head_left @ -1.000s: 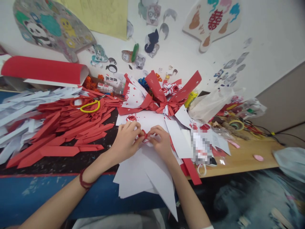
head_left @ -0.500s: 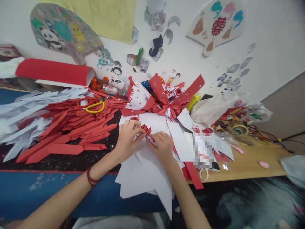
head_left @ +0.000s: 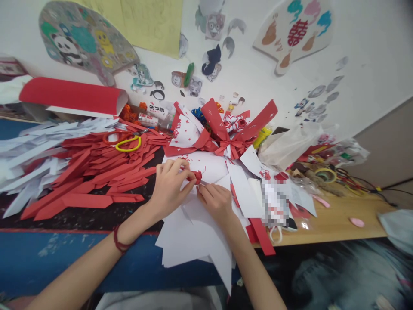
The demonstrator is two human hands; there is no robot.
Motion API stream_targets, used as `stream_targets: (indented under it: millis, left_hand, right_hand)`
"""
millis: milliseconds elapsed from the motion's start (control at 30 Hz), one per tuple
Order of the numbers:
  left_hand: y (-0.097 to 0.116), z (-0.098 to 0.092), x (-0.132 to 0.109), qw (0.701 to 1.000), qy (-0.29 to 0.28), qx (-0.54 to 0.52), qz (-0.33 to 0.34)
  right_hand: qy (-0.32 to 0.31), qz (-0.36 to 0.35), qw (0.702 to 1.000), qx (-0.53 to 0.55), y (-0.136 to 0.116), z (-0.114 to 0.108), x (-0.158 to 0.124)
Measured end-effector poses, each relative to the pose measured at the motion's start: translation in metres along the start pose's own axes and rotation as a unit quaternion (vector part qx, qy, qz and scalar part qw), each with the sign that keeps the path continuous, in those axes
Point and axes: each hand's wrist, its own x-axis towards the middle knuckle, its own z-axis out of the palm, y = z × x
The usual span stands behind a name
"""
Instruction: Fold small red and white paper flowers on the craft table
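Observation:
A small folded red paper piece [head_left: 198,175] is pinched between the thumb and fingers of my left hand [head_left: 171,185]. My right hand [head_left: 217,200] is closed too, its thumb and forefinger pinching at the lower edge of that piece; the exact grip is partly hidden. Both hands are over white paper sheets [head_left: 206,232], which overhang the table's front edge. Just behind them, red scraps dot another white sheet [head_left: 213,163]. A bouquet-like bundle of red and white paper [head_left: 230,144] stands against the wall.
Piles of red paper strips [head_left: 97,172] and white paper strips [head_left: 29,155] cover the left side, with yellow-and-red-handled scissors [head_left: 128,144] on top. A rolled red sheet [head_left: 74,95] lies behind. To the right are a plastic bag [head_left: 287,146] and a tape roll [head_left: 325,175].
The red paper piece has turned and looks more bunched between my fingers. My right fingers have curled in more, and both hands have shifted slightly.

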Motion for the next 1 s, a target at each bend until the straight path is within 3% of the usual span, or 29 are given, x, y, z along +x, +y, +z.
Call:
stream_targets:
  millis: [400,667,767,900,1000]
  left_hand:
    - [0.000,0.001,-0.001,0.998,0.041,0.028,-0.044]
    - [-0.005,-0.005,0.003,0.996,0.055,-0.065,-0.029]
    - [-0.006,-0.001,0.002,0.991,0.020,-0.123,-0.052]
    - [-0.002,0.010,-0.003,0.970,-0.073,-0.200,-0.119]
    - [-0.001,0.014,-0.005,0.959,-0.055,-0.244,-0.131]
  right_hand:
    - [0.013,-0.003,1.000,0.009,-0.004,0.001,0.000]
    - [0.045,0.087,0.995,0.025,0.000,0.000,-0.004]
    - [0.079,0.138,0.986,0.046,0.001,-0.001,-0.006]
    - [0.107,0.137,0.982,0.074,0.001,0.000,-0.007]
    - [0.070,0.139,0.979,0.135,0.000,0.002,-0.006]
